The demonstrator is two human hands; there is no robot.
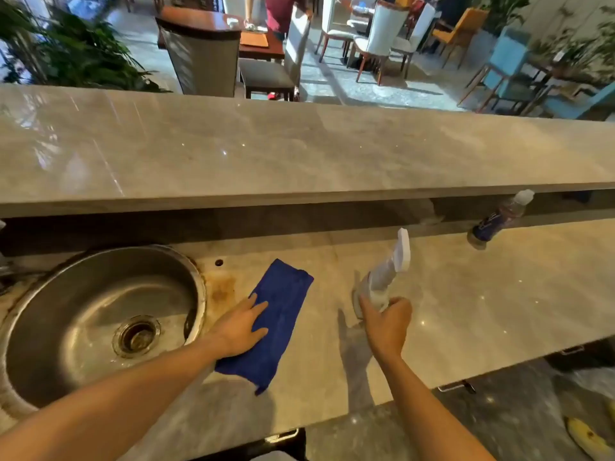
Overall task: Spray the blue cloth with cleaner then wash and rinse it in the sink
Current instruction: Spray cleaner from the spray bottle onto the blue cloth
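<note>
The blue cloth (278, 322) lies flat on the counter (466, 311), just right of the round steel sink (60, 294), its long side running from near to far. The left hand (243, 329) rests on it with the fingers spread open and pressed flat over the cloth's left middle, holding nothing. The right hand (387, 322) is closed around the body of a white spray bottle (387, 272), which stands a little to the right of the cloth with its head tilted toward the far side.

The step in hand looks like the spraying. To do it well, the nozzle should turn left to face the cloth; from here I cannot tell which way it points. The bottle wants to come over or beside the cloth's far half, which is bare, so the mist lands on fabric and not on the pinning hand or the stone. The flat palm is useful: it keeps the cloth from sliding, though sliding it toward the near end would free more surface. Several short pulls spread along the length should wet it more evenly than one burst.

A second bottle (499, 221) stands far right, well apart, and is not needed.
</note>
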